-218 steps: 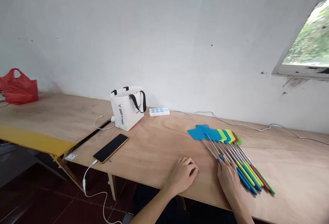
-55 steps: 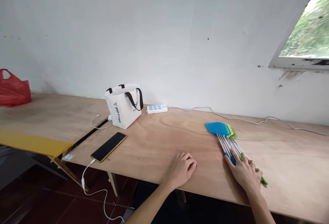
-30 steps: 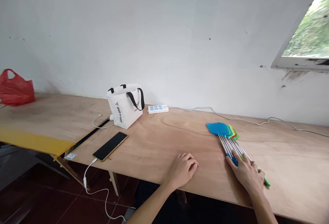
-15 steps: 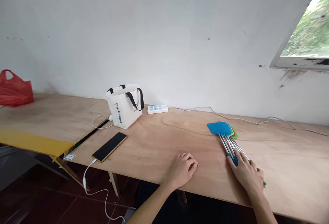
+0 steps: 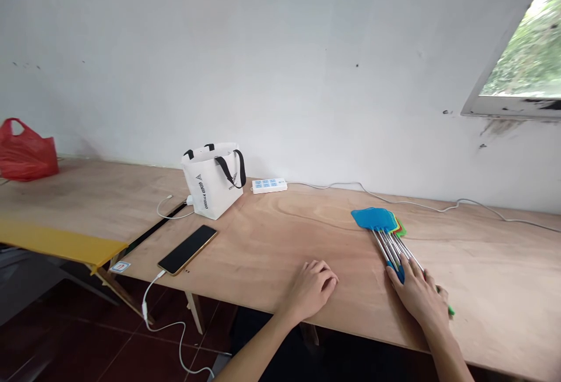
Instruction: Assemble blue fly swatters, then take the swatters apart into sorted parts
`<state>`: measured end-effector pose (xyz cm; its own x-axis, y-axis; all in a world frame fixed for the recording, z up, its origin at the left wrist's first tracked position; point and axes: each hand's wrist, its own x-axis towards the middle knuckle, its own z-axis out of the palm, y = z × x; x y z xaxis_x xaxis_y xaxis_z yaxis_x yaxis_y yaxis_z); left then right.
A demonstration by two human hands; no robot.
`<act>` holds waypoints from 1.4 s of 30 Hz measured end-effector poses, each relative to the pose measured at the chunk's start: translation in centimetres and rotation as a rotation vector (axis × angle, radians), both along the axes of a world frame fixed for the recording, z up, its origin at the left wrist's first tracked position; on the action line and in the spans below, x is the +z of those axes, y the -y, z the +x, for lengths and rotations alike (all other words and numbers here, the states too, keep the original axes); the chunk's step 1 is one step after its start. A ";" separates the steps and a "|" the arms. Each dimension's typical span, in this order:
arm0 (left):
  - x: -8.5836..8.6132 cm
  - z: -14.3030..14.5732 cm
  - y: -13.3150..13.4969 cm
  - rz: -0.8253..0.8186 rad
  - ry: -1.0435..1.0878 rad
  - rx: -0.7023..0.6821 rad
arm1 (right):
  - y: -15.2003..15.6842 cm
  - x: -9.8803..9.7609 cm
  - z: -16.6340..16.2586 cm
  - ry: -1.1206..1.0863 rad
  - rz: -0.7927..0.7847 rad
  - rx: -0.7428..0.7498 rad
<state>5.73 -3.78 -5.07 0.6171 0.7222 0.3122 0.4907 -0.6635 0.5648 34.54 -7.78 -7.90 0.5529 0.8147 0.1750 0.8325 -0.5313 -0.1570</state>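
Note:
A bundle of telescopic fly swatters (image 5: 374,219) lies on the wooden table to the right. Their flat heads are stacked with blue on top, and yellow, red and green edges show beneath. Thin metal rods run toward me into coloured grips. Over those grips lies my right hand (image 5: 421,297), fingers curved around them, covering most of the handles; one green handle end sticks out past the fingers. My left hand (image 5: 309,291) rests on the tabletop near the front edge, loosely curled with nothing visible in it, some way left of the swatters.
A white tote bag (image 5: 213,186) with black handles stands at the back left, beside a white power strip (image 5: 269,186). A phone (image 5: 187,249) on a charging cable lies near the front edge. Farther left are a red plastic bag (image 5: 27,151) and a yellow cloth edge (image 5: 61,246).
The swatter heads have shifted very slightly to the left under my right hand. My left hand stays where it was.

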 end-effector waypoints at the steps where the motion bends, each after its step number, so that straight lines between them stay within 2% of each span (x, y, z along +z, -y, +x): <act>1: 0.0 0.0 0.0 -0.002 -0.003 0.001 | 0.0 0.0 0.0 0.002 0.003 -0.001; 24: 0.1 -0.1 0.1 0.000 -0.007 0.002 | -0.3 -0.8 0.2 0.024 0.064 -0.030; 33: 0.2 -0.1 0.1 -0.003 -0.014 0.003 | -0.3 -0.3 -0.1 0.023 0.099 -0.012; 42: 0.1 0.0 0.1 -0.016 0.009 -0.005 | -0.4 -0.6 -0.5 0.184 0.109 0.060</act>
